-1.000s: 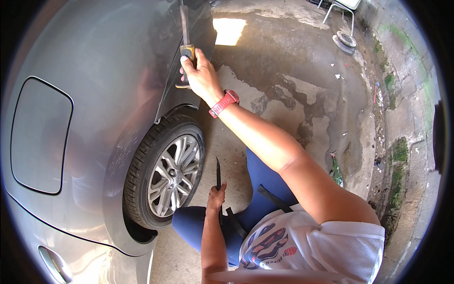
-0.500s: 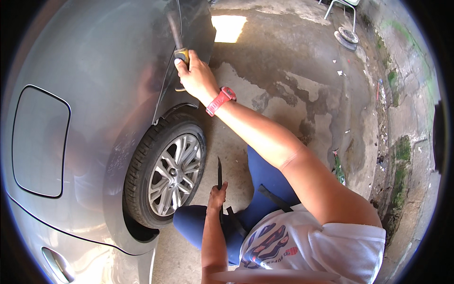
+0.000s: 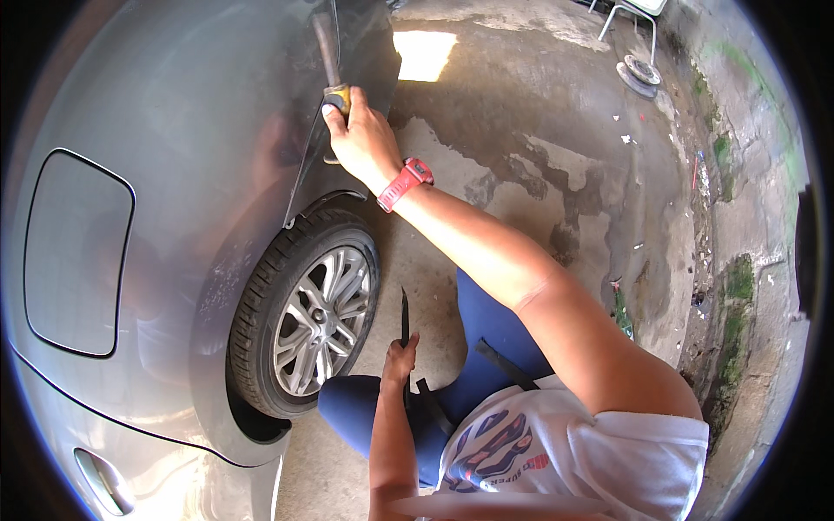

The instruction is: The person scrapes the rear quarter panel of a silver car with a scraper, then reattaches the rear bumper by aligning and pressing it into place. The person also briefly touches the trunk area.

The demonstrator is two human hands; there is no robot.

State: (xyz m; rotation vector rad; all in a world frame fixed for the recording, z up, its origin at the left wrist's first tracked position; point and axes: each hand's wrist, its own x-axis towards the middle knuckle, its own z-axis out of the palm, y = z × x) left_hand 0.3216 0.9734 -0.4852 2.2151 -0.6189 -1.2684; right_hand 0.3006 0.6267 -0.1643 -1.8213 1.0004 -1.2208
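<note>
My right hand (image 3: 363, 139), with a red watch on the wrist, is closed round the yellow-and-black handle of a screwdriver (image 3: 327, 52). Its long, thick metal shank points away from me, over the panel gap of the grey car (image 3: 182, 200); whether its tip touches the body I cannot tell. Low by my knee, my left hand (image 3: 400, 360) grips a thin black pointed bar (image 3: 405, 317), held upright and apart from the car. Between the hands and the car body sits the wheel (image 3: 317, 317), with its silver spoked rim and black tyre.
The fuel flap (image 3: 78, 252) and a door handle (image 3: 102, 482) are on the car's near side. Patchy concrete floor (image 3: 495, 113) runs to a mossy wall (image 3: 738, 286) at the right. Round metal discs (image 3: 640, 74), a white chair (image 3: 643, 7) and a green bottle (image 3: 621, 313) stand or lie along it.
The screwdriver's shank has tilted slightly to the right and stands a little straighter, while the hand round it has barely shifted. My left hand keeps its place with the bar.
</note>
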